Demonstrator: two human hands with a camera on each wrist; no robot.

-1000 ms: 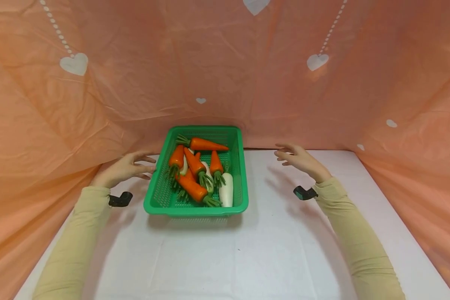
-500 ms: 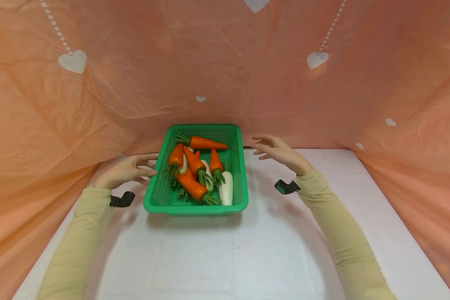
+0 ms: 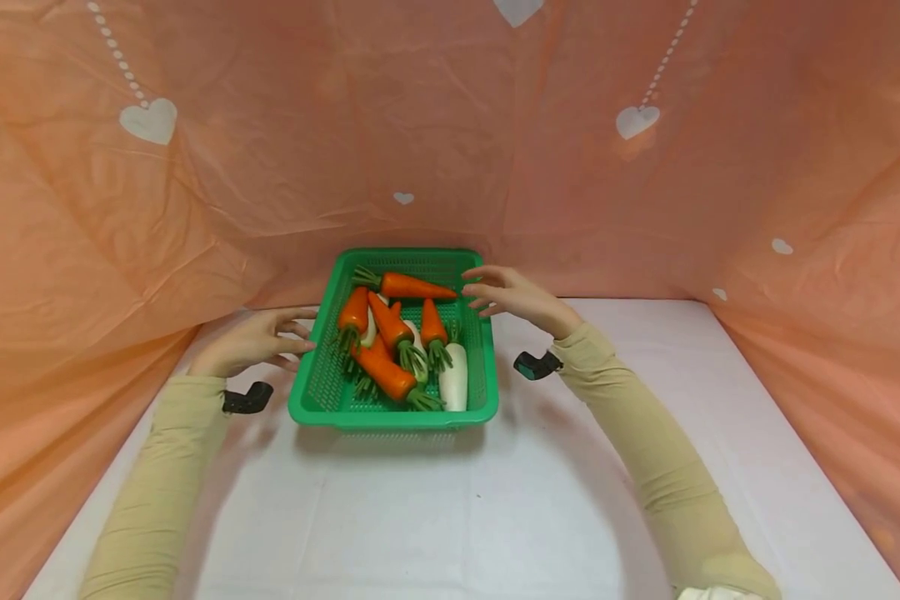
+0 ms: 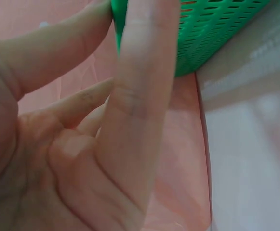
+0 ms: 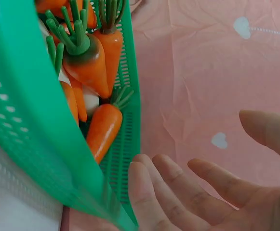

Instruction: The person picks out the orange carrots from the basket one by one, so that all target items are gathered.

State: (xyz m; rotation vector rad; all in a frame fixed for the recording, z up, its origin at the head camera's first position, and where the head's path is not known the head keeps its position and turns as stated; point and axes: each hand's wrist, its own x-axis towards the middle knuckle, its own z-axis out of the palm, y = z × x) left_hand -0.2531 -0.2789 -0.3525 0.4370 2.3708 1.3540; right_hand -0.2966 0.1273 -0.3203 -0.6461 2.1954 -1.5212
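A green perforated basket (image 3: pixel 393 421) in the head view holds several orange carrots (image 3: pixel 384 375) with green stalks, and white radishes (image 3: pixel 453 379) among them. My left hand (image 3: pixel 247 343) is at the basket's left rim. In the left wrist view its thumb (image 4: pixel 67 45) meets the rim while a finger lies across the outer wall. My right hand (image 3: pixel 521 298) hovers over the far right rim, fingers loosely bent and holding nothing. One carrot (image 3: pixel 418 287) lies along the far side, just left of these fingertips. In the right wrist view, the fingers overlap the basket's edge beside a carrot (image 5: pixel 103 132).
A white cloth (image 3: pixel 405 517) covers the table under the basket. Pink-orange curtains (image 3: pixel 435 117) with white hearts rise behind the basket and along both sides. A black camera mount (image 3: pixel 537 365) sits on the right wrist, another mount (image 3: pixel 247 397) on the left.
My right hand has moved left, from over the table to above the basket's right rim. My left hand has closed slightly in on the left rim. The basket and vegetables keep their places.
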